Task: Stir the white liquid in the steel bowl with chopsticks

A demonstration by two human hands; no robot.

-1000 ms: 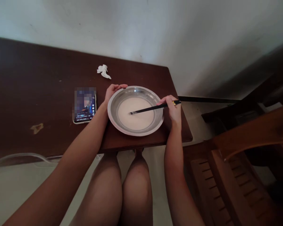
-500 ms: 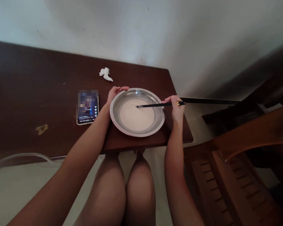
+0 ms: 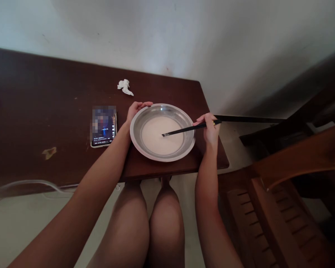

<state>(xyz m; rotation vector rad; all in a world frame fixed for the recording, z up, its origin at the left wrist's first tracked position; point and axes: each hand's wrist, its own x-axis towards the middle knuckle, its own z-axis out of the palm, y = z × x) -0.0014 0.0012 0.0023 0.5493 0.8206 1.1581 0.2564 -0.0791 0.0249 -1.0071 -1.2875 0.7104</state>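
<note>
A wide metal bowl rests near the table's front right corner. Inside it is a pale, creamy liquid. My left hand grips the bowl's upper left rim, its fingers along the outside and partly hidden by the bowl. Closed around dark chopsticks, my right hand is beside the bowl's right rim. The chopsticks slant down to the left, their whitish-coated tips in the liquid near the middle.
The bowl stands on a dark brown table against a white wall. Left of it lies a lit phone; behind is a crumpled tissue. A white cable runs along the front edge. A wooden chair stands at right.
The chopstick tips have moved a little toward me in the liquid, and the chopsticks now slant more. My right hand has shifted slightly right. My left hand and the bowl stay almost still.
</note>
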